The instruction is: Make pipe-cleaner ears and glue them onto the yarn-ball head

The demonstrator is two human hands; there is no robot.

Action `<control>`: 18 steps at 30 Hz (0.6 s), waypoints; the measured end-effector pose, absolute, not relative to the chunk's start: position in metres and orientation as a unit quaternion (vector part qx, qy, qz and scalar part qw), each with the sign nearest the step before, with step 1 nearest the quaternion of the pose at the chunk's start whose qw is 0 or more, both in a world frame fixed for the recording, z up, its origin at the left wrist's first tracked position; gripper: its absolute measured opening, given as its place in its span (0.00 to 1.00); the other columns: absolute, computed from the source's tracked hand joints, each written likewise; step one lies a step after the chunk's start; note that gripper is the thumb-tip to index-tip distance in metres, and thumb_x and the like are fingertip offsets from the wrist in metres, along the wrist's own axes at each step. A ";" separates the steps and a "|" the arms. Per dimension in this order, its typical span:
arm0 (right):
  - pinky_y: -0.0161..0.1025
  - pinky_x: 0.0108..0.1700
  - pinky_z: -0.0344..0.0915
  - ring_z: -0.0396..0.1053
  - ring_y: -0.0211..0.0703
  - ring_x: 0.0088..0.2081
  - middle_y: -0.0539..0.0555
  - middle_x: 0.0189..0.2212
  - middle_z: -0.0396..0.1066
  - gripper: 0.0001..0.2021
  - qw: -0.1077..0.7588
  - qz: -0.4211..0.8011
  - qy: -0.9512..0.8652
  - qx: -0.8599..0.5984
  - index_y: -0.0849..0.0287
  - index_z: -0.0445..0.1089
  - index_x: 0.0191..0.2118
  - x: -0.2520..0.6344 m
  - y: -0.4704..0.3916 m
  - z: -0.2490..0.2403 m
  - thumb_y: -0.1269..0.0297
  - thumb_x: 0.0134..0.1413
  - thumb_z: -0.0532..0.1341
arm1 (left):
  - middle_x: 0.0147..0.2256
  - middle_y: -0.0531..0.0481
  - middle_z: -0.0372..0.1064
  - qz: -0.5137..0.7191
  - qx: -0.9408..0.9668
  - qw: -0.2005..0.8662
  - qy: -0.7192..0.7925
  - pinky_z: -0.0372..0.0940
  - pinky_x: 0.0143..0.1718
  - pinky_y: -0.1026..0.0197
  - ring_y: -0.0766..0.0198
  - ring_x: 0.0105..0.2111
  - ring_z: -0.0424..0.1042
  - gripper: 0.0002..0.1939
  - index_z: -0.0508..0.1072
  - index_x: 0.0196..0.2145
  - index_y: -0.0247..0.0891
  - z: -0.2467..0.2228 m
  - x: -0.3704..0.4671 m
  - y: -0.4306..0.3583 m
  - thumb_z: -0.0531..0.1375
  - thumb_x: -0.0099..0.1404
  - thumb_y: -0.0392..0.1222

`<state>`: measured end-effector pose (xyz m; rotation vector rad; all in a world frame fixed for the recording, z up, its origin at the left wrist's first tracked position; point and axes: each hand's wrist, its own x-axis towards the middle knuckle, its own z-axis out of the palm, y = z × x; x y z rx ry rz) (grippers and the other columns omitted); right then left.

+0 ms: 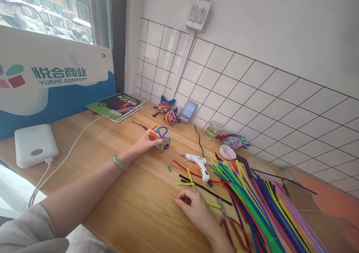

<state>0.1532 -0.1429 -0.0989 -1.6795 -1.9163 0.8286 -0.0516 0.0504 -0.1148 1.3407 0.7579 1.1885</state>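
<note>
My left hand (pixel 146 140) is closed round a small pipe-cleaner animal head (pixel 162 145) near the middle of the table. The head has a green outline, dark eyes and two loop ears, one yellow and one blue. Part of it is hidden by my fingers. My right hand (pixel 193 208) rests low over the tabletop, fingers curled and thumb against the index finger, with nothing visible in them. Just right of it lie red-handled pliers (pixel 235 226). Beyond it are loose yellow pipe cleaners (pixel 190 178) and a black pipe cleaner (pixel 204 188).
A white glue gun (pixel 198 165) lies ahead of a big bundle of coloured pipe cleaners (pixel 263 204). Farther back are a pink dish (pixel 227 152), a glass jar (pixel 213 130) and finished figures (pixel 171 116). A power bank (pixel 36 145) and a booklet (pixel 117 106) are on the left.
</note>
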 end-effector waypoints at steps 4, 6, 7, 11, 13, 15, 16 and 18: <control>0.31 0.25 0.55 0.61 0.35 0.23 0.48 0.20 0.64 0.10 0.229 0.293 -0.711 -0.596 0.60 0.67 0.23 0.153 -0.144 -0.098 0.64 0.52 0.55 | 0.49 0.41 0.65 0.492 0.574 0.578 0.308 0.57 0.51 0.51 0.53 0.50 0.64 0.48 0.47 0.58 0.38 -0.117 -0.055 0.054 0.67 0.45 0.45; 0.31 0.26 0.56 0.61 0.36 0.23 0.48 0.19 0.63 0.13 0.230 0.281 -0.723 -0.588 0.60 0.66 0.22 0.153 -0.144 -0.098 0.64 0.54 0.53 | 0.48 0.42 0.66 0.481 0.576 0.592 0.294 0.58 0.51 0.51 0.54 0.49 0.65 0.51 0.43 0.60 0.39 -0.117 -0.056 0.054 0.68 0.44 0.43; 0.32 0.27 0.56 0.61 0.36 0.24 0.48 0.19 0.64 0.14 0.230 0.278 -0.725 -0.587 0.60 0.67 0.22 0.153 -0.144 -0.099 0.64 0.54 0.52 | 0.47 0.43 0.66 0.475 0.579 0.598 0.286 0.59 0.50 0.52 0.54 0.48 0.65 0.53 0.41 0.60 0.40 -0.117 -0.056 0.054 0.68 0.43 0.42; 0.33 0.28 0.60 0.64 0.38 0.26 0.51 0.23 0.68 0.08 0.250 0.294 -0.699 -0.602 0.60 0.70 0.30 0.152 -0.143 -0.103 0.68 0.51 0.54 | 0.45 0.45 0.69 0.452 0.599 0.605 0.265 0.60 0.49 0.50 0.56 0.45 0.68 0.56 0.37 0.60 0.41 -0.119 -0.055 0.053 0.68 0.42 0.39; 0.33 0.29 0.62 0.65 0.38 0.26 0.52 0.26 0.69 0.09 0.263 0.293 -0.688 -0.609 0.60 0.71 0.35 0.152 -0.143 -0.106 0.70 0.48 0.56 | 0.44 0.45 0.69 0.452 0.604 0.601 0.264 0.60 0.49 0.49 0.56 0.45 0.68 0.56 0.37 0.60 0.40 -0.121 -0.054 0.054 0.68 0.43 0.39; 0.34 0.29 0.63 0.64 0.37 0.25 0.52 0.27 0.70 0.11 0.268 0.284 -0.693 -0.607 0.59 0.71 0.38 0.152 -0.142 -0.107 0.71 0.47 0.56 | 0.45 0.44 0.68 0.460 0.601 0.597 0.267 0.59 0.49 0.48 0.55 0.46 0.67 0.54 0.38 0.60 0.39 -0.121 -0.053 0.054 0.68 0.44 0.40; 0.34 0.29 0.63 0.64 0.37 0.24 0.52 0.28 0.70 0.12 0.267 0.281 -0.696 -0.604 0.59 0.71 0.38 0.152 -0.142 -0.108 0.72 0.47 0.56 | 0.46 0.43 0.68 0.464 0.597 0.596 0.268 0.59 0.49 0.48 0.55 0.46 0.67 0.53 0.38 0.60 0.39 -0.121 -0.052 0.053 0.68 0.44 0.40; 0.34 0.29 0.63 0.64 0.36 0.24 0.52 0.30 0.70 0.12 0.267 0.281 -0.700 -0.600 0.59 0.70 0.39 0.151 -0.142 -0.108 0.72 0.47 0.55 | 0.46 0.42 0.68 0.469 0.594 0.596 0.267 0.60 0.49 0.49 0.56 0.46 0.68 0.51 0.39 0.59 0.39 -0.119 -0.050 0.051 0.67 0.45 0.41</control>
